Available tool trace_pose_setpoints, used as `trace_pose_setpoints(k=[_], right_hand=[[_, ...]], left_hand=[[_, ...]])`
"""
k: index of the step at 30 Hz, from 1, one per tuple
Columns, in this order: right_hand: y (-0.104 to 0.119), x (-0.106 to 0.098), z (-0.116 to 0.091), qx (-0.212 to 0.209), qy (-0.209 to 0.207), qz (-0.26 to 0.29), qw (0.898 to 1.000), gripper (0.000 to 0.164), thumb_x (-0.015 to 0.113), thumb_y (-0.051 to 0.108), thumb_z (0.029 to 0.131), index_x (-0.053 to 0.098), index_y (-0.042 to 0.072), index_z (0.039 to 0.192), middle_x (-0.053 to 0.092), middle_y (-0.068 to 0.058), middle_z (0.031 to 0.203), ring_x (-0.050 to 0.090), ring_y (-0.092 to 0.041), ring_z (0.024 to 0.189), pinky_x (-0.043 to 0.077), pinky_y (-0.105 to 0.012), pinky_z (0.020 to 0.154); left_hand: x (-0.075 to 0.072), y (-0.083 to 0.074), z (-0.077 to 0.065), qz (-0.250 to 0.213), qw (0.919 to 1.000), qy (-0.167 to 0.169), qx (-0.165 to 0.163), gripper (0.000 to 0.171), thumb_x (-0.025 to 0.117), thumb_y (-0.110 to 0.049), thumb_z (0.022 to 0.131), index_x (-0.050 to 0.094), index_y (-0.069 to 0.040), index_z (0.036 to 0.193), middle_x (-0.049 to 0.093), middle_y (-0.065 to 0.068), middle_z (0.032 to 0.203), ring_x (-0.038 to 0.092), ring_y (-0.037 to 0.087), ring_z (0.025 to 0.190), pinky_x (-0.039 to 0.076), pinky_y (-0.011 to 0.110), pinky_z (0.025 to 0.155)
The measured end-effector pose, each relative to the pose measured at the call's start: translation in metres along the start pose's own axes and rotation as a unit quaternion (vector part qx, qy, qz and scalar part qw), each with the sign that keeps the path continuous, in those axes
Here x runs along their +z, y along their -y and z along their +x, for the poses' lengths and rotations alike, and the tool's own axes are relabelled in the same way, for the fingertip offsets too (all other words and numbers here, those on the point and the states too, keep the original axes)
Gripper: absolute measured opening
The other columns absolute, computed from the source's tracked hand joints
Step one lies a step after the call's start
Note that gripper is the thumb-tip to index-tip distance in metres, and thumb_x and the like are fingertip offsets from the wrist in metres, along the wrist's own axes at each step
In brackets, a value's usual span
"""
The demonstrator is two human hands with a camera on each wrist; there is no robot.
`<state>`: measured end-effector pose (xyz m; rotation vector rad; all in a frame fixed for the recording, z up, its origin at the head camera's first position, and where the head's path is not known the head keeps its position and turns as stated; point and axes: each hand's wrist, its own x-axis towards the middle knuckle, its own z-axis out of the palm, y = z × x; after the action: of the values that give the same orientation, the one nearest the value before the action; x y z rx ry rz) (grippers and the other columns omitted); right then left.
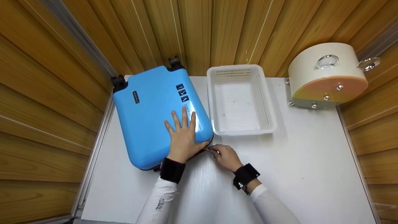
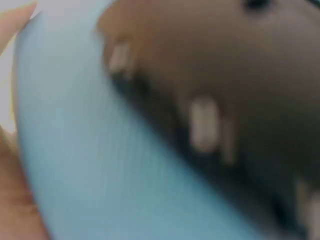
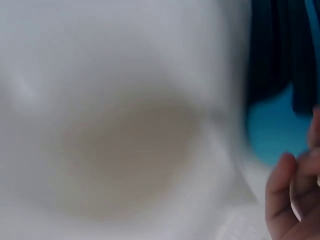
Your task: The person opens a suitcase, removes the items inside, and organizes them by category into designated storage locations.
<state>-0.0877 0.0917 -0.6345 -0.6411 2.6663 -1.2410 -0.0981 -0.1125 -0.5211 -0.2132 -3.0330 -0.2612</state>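
A blue hard-shell suitcase (image 1: 149, 124) lies flat on the white table, its black wheels pointing to the back wall. My left hand (image 1: 182, 137) presses on its lid near the front right corner, fingers spread. The thumb reaches toward the lid's edge. At that corner, my right hand (image 1: 226, 157) has its thumb and index finger pinched on a zipper pull at the dark seam; the pull is mostly hidden by the fingers. In the right wrist view, the curled fingers (image 3: 281, 192) are beside the suitcase's dark side. The left wrist view is blurred, mostly blue shell (image 2: 100, 160).
A white plastic basket (image 1: 242, 132) stands right of the suitcase, close against it. Farther right, a cream rounded box with metal knobs (image 1: 326, 68) sits by the wall. Wood-patterned panels (image 1: 196, 34) enclose the white table (image 1: 298, 165) at the back and sides.
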Motion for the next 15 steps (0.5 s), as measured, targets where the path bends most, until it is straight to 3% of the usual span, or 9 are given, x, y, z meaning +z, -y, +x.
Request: trace_pose_setpoints(k=[4,7,10,15], right_hand=[[-0.004,-0.009,0.009,-0.024,0.022,-0.015,0.999,0.018,0.068,0.017,0.104,0.082,0.008,0.108,0.079,-0.002,0.097,0.073,-0.018,0.088,0.058,-0.04,0.076],[-0.005,-0.007,0.008,-0.028,0.026,-0.02,0.999,0.019,0.067,0.016,0.104,0.081,0.004,0.107,0.079,-0.001,0.099,0.074,-0.02,0.091,0.059,-0.042,0.079],[-0.005,-0.003,0.006,-0.032,0.024,-0.019,0.999,0.019,0.066,0.014,0.104,0.08,0.002,0.107,0.079,-0.002,0.101,0.075,-0.022,0.094,0.06,-0.044,0.08],[-0.005,0.0,0.005,-0.044,0.018,-0.004,0.999,0.017,0.067,0.011,0.102,0.082,0.003,0.107,0.08,-0.002,0.099,0.076,-0.022,0.093,0.06,-0.043,0.08]], left_hand=[[-0.014,0.039,-0.017,-0.048,0.9987,0.015,-0.004,0.128,0.094,-0.066,0.065,0.035,-0.016,0.167,0.014,0.018,0.176,0.008,0.053,0.159,0.008,0.085,0.115],[-0.012,0.064,-0.033,-0.042,0.999,0.002,-0.017,0.136,0.092,-0.075,0.059,0.033,-0.018,0.168,0.014,0.016,0.177,0.006,0.053,0.16,0.006,0.084,0.116],[-0.005,0.074,-0.042,-0.027,0.9992,-0.025,-0.012,0.137,0.09,-0.078,0.057,0.035,-0.019,0.167,0.019,0.015,0.176,0.009,0.053,0.159,0.008,0.083,0.116],[0.001,0.076,-0.044,-0.012,0.9982,-0.059,-0.006,0.134,0.088,-0.08,0.056,0.039,-0.02,0.165,0.025,0.016,0.174,0.016,0.055,0.158,0.012,0.084,0.115]])
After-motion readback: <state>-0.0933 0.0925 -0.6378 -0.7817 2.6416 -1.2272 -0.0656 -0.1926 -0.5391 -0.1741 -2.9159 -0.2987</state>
